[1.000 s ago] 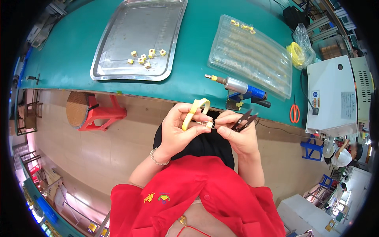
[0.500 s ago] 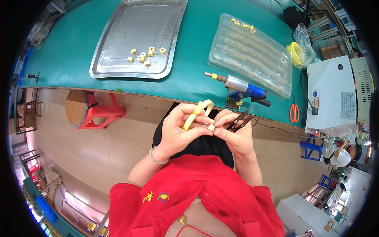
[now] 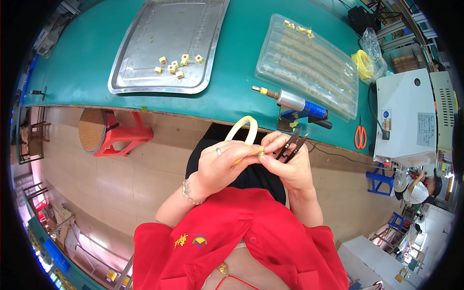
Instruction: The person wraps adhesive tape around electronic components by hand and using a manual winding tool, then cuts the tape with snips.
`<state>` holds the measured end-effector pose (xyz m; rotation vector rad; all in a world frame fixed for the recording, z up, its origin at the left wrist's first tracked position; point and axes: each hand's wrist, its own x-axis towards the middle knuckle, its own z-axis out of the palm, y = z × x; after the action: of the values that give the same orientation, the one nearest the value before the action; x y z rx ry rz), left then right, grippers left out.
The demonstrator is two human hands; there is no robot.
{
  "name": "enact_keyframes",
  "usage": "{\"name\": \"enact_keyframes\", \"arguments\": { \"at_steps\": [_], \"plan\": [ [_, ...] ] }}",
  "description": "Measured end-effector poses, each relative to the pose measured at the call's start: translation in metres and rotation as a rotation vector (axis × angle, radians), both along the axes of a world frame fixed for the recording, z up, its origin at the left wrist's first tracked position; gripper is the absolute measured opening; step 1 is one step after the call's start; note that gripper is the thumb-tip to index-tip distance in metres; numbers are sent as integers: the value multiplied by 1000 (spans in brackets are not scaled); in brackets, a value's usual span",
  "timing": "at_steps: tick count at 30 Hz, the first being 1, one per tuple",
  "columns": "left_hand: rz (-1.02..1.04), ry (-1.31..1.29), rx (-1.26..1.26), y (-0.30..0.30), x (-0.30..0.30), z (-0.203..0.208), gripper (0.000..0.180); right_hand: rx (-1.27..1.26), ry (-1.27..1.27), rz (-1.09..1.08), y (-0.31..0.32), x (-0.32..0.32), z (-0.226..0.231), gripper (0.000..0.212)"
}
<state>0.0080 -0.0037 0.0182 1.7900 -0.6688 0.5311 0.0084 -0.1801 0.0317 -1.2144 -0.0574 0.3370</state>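
My left hand [image 3: 215,166], a ring on one finger, is closed with a looped strip of yellow tape [image 3: 248,126] in its fingers; the loop rises above the knuckles. Fingertips of both hands meet at a small yellow-and-white coil piece [image 3: 261,153], mostly hidden by them. My right hand [image 3: 292,169] pinches this piece between thumb and fingers. Dark thread snips [image 3: 291,146] are tucked in the same hand, blades apart and pointing up and away. Both hands are held above my lap, just in front of the green table [image 3: 232,82].
Small yellow coil pieces [image 3: 172,69] lie in a metal tray [image 3: 166,29]. Others sit on a clear plastic tray [image 3: 309,67]. A blue-and-silver winding tool [image 3: 299,105] stands near the table edge. Orange-handled scissors [image 3: 360,137] lie beside a white machine [image 3: 406,116]; a red stool [image 3: 123,133] stands left.
My left hand has turned over so its back shows, and its fingertips have come down over the coil piece. The tape loop now stands more upright. My right hand has barely moved.
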Motion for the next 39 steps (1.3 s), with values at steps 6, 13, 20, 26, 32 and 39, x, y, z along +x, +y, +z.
{"name": "enact_keyframes", "arguments": {
  "at_steps": [6,13,20,26,32,39],
  "plan": [
    [-105,366,-295,-2,-7,-12,34,32,-1,-16,-2,0,1,16],
    [-48,228,-190,-3,-6,-8,34,51,5,7,-3,-2,2,17],
    [6,89,-117,-4,-3,-3,31,103,60,28,-1,-2,1,19],
    [8,49,-116,-4,-4,-4,32,92,55,28,0,-4,0,17],
    [-6,91,-84,-1,-5,-4,32,-22,-66,-68,4,-7,-2,17],
    [-82,403,-396,-8,-12,-14,33,106,84,-15,1,-2,6,11]
  ]
}}
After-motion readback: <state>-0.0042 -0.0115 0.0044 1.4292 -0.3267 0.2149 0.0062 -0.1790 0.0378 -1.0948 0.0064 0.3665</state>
